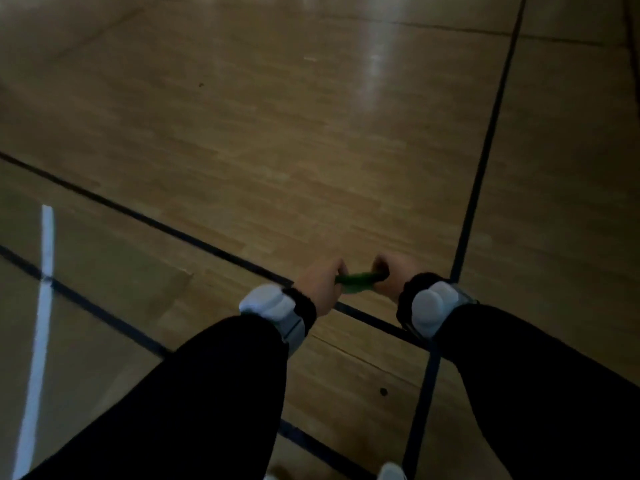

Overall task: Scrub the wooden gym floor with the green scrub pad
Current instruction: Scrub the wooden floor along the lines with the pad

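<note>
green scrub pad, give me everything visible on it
The green scrub pad shows as a thin, dark-green strip, seen nearly edge-on and slightly bowed, so it looks flexible. It is stretched between the left hand and right hand, each gripping one end. It is held above the wooden floor, apparently not touching it. Texture is too dim to tell.

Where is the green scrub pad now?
In the head view, lower centre-right, the green scrub pad is held between the left hand and right hand.

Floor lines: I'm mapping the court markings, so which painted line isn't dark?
The white line at the far left; every other line, like the one by the right hand, is dark.
</note>
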`<state>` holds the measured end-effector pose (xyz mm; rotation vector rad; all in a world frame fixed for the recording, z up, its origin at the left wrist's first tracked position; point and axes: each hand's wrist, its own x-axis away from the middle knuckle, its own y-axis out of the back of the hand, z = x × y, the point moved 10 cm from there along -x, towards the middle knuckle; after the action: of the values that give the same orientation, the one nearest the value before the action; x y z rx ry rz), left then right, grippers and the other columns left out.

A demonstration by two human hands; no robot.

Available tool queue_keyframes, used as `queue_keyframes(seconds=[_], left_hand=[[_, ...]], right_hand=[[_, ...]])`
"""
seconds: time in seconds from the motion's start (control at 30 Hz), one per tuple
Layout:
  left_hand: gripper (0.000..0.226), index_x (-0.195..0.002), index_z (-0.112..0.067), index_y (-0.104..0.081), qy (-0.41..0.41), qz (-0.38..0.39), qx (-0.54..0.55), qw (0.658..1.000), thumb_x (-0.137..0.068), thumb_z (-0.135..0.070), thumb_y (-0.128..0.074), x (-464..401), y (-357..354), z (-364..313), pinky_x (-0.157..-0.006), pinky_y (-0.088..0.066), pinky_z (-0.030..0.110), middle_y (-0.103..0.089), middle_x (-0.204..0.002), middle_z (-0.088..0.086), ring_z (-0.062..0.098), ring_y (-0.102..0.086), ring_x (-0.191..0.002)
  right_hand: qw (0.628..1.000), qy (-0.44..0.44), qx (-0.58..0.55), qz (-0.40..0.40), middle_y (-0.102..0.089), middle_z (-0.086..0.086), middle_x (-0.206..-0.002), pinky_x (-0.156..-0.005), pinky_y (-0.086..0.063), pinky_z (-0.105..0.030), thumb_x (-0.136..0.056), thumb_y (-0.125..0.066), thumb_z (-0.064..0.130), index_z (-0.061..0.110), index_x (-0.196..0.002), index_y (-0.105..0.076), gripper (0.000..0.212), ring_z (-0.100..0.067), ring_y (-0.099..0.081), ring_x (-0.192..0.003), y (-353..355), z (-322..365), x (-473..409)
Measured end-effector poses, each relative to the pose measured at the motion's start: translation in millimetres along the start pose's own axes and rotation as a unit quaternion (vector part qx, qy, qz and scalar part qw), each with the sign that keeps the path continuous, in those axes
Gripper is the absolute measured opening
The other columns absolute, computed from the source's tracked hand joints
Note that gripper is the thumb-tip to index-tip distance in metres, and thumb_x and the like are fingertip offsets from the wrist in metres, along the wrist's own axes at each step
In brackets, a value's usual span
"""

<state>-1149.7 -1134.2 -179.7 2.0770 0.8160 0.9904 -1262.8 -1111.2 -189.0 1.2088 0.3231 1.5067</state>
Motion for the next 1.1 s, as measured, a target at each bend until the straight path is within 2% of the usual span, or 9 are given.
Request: queue_keyframes(seconds=[0.03, 0.13, 0.33, 0.43, 0.6, 0.77, 0.87, 1.0, 1.1], left_hand=[[0.006, -0.100, -0.017, -0.048, -0.010, 0.012, 0.003, 1.000, -0.097, -0.012, -0.050, -10, -23, 4, -0.063, -0.043, 0.028, -0.059, -0.099, 0.008, 0.022, -0.054, -0.079], [0.009, -0.093, -0.019, -0.047, -0.040, 0.053, 0.000, 0.998, -0.095, -0.012, -0.054, -34, -87, 3, -0.082, -0.050, 0.036, -0.061, -0.108, 0.010, 0.028, -0.058, -0.098], [0.011, -0.107, -0.010, -0.054, -0.090, 0.105, -0.025, 0.990, -0.097, -0.012, -0.050, -92, -244, 5, -0.087, -0.045, 0.031, -0.058, -0.120, 0.012, 0.026, -0.055, -0.107], [0.005, -0.098, -0.015, -0.048, -0.108, 0.127, -0.040, 0.985, -0.096, -0.011, -0.051, -121, -332, 17, -0.091, -0.043, 0.031, -0.054, -0.124, 0.011, 0.025, -0.053, -0.106], [0.025, -0.119, -0.008, -0.054, -0.133, 0.146, -0.057, 0.979, -0.095, -0.013, -0.053, -159, -453, 52, -0.095, -0.041, 0.033, -0.051, -0.127, 0.010, 0.028, -0.050, -0.116], [0.024, -0.116, -0.007, -0.055, -0.166, 0.125, -0.067, 0.976, -0.093, -0.009, -0.051, -186, -526, 81, -0.094, -0.041, 0.034, -0.048, -0.124, 0.011, 0.030, -0.048, -0.115], [0.030, -0.123, -0.005, -0.054, -0.207, 0.102, -0.079, 0.970, -0.094, -0.011, -0.052, -197, -550, 87, -0.105, -0.035, 0.031, -0.040, -0.142, 0.012, 0.029, -0.040, -0.131], [0.048, -0.141, -0.015, -0.044, -0.192, 0.191, -0.124, 0.955, -0.095, -0.023, -0.056, -199, -602, 120, -0.122, -0.012, 0.037, -0.014, -0.161, 0.005, 0.027, -0.011, -0.149], [0.059, -0.148, -0.021, -0.032, -0.188, 0.197, -0.145, 0.951, -0.095, -0.025, -0.057, -193, -616, 139, -0.123, -0.009, 0.038, -0.010, -0.162, 0.004, 0.027, -0.007, -0.150]], right_hand=[[1.000, -0.012, -0.010, 0.004, -0.056, -0.011, -0.094, -0.076, -0.042, -0.033, -0.089, -0.058, 0.013, 0.013, -0.089, -0.057, 0.001, -0.029, -0.057, -0.093, -16, -19, -7], [0.997, -0.062, -0.035, 0.009, -0.050, -0.006, -0.087, -0.073, -0.037, -0.029, -0.086, -0.057, 0.009, 0.021, -0.071, -0.041, 0.025, -0.024, -0.050, -0.085, -60, -80, -19], [0.993, -0.118, -0.018, 0.006, -0.045, 0.001, -0.081, -0.072, -0.037, -0.025, -0.085, -0.056, 0.007, 0.021, -0.072, -0.040, 0.025, -0.023, -0.051, -0.086, -157, -214, -55], [0.991, -0.134, -0.017, 0.002, -0.038, 0.007, -0.073, -0.073, -0.039, -0.026, -0.083, -0.057, 0.005, 0.024, -0.065, -0.035, 0.034, -0.020, -0.047, -0.085, -215, -280, -80], [0.991, -0.132, -0.004, 0.007, -0.038, 0.001, -0.091, -0.075, -0.032, -0.022, -0.084, -0.057, 0.007, 0.017, -0.085, -0.041, 0.019, -0.020, -0.043, -0.090, -306, -358, -115], [0.993, -0.104, -0.014, -0.044, -0.027, 0.012, -0.077, -0.063, -0.027, -0.024, -0.083, -0.058, 0.005, 0.024, -0.067, -0.029, 0.038, -0.013, -0.037, -0.087, -373, -406, -152], [0.987, -0.105, -0.034, -0.115, -0.035, 0.002, -0.095, -0.063, -0.026, -0.023, -0.084, -0.061, 0.007, 0.017, -0.085, -0.041, 0.022, -0.012, -0.037, -0.089, -389, -428, -161], [0.986, -0.163, 0.015, 0.023, -0.039, -0.008, -0.123, -0.095, -0.041, -0.027, -0.084, -0.068, 0.029, 0.015, -0.115, -0.052, 0.038, -0.025, -0.046, -0.113, -464, -462, -166], [0.984, -0.178, 0.005, 0.000, -0.037, -0.009, -0.135, -0.103, -0.040, -0.033, -0.090, -0.060, 0.032, 0.016, -0.129, -0.048, 0.044, -0.028, -0.042, -0.123, -480, -469, -166]])
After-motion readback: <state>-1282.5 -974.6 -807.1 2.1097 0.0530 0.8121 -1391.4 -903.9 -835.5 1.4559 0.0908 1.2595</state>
